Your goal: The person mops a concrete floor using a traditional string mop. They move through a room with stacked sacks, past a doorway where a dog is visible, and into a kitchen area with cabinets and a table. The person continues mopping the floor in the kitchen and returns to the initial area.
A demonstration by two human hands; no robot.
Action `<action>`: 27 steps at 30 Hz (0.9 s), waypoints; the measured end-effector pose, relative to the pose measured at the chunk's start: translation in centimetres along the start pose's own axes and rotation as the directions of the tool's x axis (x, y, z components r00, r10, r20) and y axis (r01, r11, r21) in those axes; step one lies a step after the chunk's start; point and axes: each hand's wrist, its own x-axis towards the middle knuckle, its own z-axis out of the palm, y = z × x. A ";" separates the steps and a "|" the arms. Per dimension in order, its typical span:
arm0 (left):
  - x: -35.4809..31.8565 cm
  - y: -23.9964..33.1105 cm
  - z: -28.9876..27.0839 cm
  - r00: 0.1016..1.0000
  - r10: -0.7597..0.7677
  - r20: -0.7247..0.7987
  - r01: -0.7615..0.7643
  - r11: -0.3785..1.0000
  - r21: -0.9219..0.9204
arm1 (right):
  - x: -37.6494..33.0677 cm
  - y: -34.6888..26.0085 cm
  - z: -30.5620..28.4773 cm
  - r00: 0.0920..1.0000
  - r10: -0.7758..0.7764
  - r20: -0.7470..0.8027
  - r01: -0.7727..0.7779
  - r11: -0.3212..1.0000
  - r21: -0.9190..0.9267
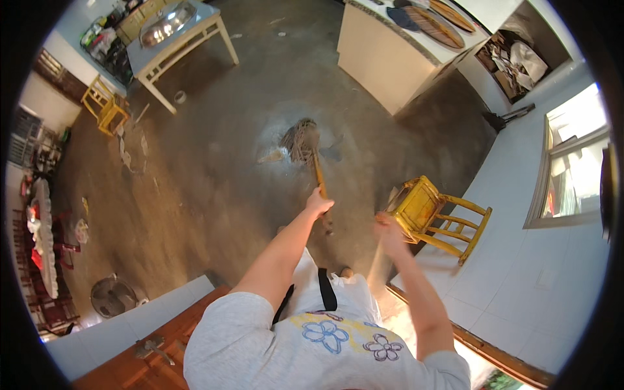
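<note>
My left hand (318, 203) grips the wooden handle of a mop (317, 170). The mop's stringy head (301, 140) lies on the grey concrete floor ahead of me, in a wet patch. My right hand (389, 229) is stretched out to the right and holds the edge of a yellow wooden stool (422, 208), which is tipped over on its side with its legs pointing right. Both forearms reach forward from my body at the lower edge.
A white table (185, 45) with a metal basin stands at the far left. A white counter (390, 52) is at the far right. Another yellow stool (104, 107) sits left. Scraps litter the floor at left; a fan (112, 296) stands lower left. A wooden door (162, 344) is below.
</note>
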 end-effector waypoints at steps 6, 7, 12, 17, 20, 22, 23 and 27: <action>4.1 1.6 -4.0 0.993 0.119 -0.016 -0.115 0.982 0.147 | 6.0 -16.2 15.1 0.882 0.425 0.205 -0.448 0.890 0.082; 4.3 2.0 -4.3 0.995 0.103 0.008 -0.103 0.988 0.115 | 7.1 -16.9 15.3 0.856 0.478 0.197 -0.495 0.868 0.045; 8.2 6.5 -6.3 0.994 0.094 0.062 -0.093 0.995 -0.031 | 12.7 -18.2 15.6 0.944 0.328 -0.039 -0.323 0.895 -0.306; 16.2 13.1 -9.5 0.995 0.086 0.049 -0.081 0.993 -0.088 | 22.7 -23.7 14.7 0.983 0.162 -0.082 -0.182 0.885 -0.429; 21.0 19.2 -12.4 0.994 0.011 0.108 0.011 0.980 -0.197 | 30.3 -26.8 13.8 0.981 0.190 -0.034 -0.182 0.858 -0.480; 25.6 21.4 -14.2 0.995 0.094 0.025 -0.088 0.981 -0.175 | 35.8 -29.9 13.9 0.984 0.180 -0.007 -0.162 0.865 -0.476; 28.6 22.7 -15.3 0.988 0.152 -0.038 -0.157 0.972 -0.173 | 38.1 -31.8 14.1 0.991 0.135 -0.005 -0.122 0.876 -0.467; 37.2 28.9 -19.9 0.991 0.101 -0.083 -0.109 0.990 -0.091 | 48.2 -37.8 14.1 0.995 0.093 0.043 -0.065 0.895 -0.441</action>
